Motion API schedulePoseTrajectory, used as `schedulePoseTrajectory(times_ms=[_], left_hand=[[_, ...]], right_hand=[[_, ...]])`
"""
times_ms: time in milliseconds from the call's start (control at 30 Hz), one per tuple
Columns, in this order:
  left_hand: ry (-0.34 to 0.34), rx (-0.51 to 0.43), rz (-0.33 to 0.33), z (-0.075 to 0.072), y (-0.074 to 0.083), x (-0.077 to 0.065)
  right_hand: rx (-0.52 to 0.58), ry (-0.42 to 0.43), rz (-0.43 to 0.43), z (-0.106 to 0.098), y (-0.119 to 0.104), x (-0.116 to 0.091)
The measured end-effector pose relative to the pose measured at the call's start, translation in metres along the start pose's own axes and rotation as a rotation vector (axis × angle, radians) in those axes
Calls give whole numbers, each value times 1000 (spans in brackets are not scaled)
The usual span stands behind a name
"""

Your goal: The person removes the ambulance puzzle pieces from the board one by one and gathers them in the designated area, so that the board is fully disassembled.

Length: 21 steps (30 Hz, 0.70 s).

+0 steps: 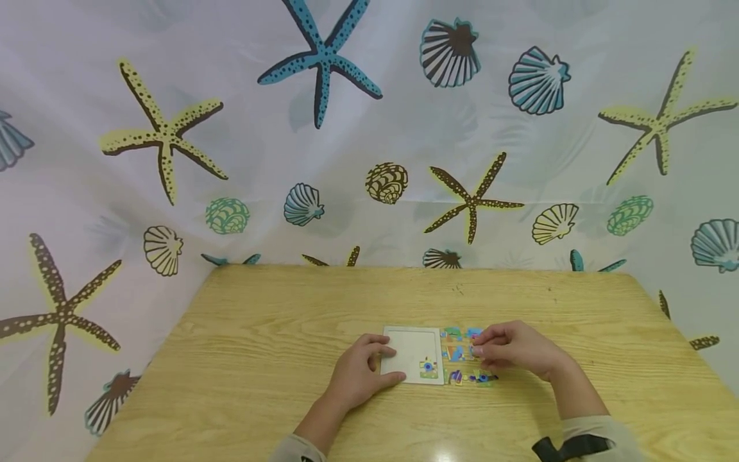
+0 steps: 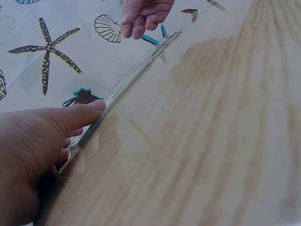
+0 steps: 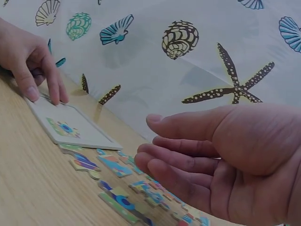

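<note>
A white puzzle tray (image 1: 410, 353) lies flat on the table, with one colourful jigsaw piece (image 1: 428, 367) in its near right corner. My left hand (image 1: 360, 372) rests at the tray's left side, thumb on the near edge and fingertips on the left part. Several loose jigsaw pieces (image 1: 455, 353) lie in rows just right of the tray. Over the right-hand ones hovers my right hand (image 1: 522, 350). In the right wrist view, its thumb and fingers are apart with nothing between them, and the right hand (image 3: 225, 165) partly hides the pieces below.
The wooden table (image 1: 277, 321) extends around the tray on all sides. Behind it and along both sides hangs a white curtain (image 1: 254, 147) printed with starfish and shells. A black strap (image 1: 571, 447) circles the right sleeve.
</note>
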<state>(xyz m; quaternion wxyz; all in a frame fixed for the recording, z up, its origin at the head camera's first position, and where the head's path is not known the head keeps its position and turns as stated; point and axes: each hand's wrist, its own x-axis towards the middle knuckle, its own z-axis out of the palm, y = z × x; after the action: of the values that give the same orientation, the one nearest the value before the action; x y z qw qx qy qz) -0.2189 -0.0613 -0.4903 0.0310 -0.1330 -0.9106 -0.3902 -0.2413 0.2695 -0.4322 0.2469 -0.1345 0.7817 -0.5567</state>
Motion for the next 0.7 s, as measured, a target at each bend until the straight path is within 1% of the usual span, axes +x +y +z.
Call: schedulePoseTrajectory(times_ms=[167,300,400,567,700], left_hand=[[2,-5,0,1,-1,0],[1,-18,0,1,-1,0],[8,-15,12,1,-1,0],[9,-5,20,2,-3,1],[8,-6,15,1,-3,0]], right_hand=[[34,11,-2,23,-4,12],[22,-6,-12,42,-8,19],[11,-13,-41,53,-10,22],[18,-28,-78,64,-11,24],[20,-35,-77,69,-12,26]])
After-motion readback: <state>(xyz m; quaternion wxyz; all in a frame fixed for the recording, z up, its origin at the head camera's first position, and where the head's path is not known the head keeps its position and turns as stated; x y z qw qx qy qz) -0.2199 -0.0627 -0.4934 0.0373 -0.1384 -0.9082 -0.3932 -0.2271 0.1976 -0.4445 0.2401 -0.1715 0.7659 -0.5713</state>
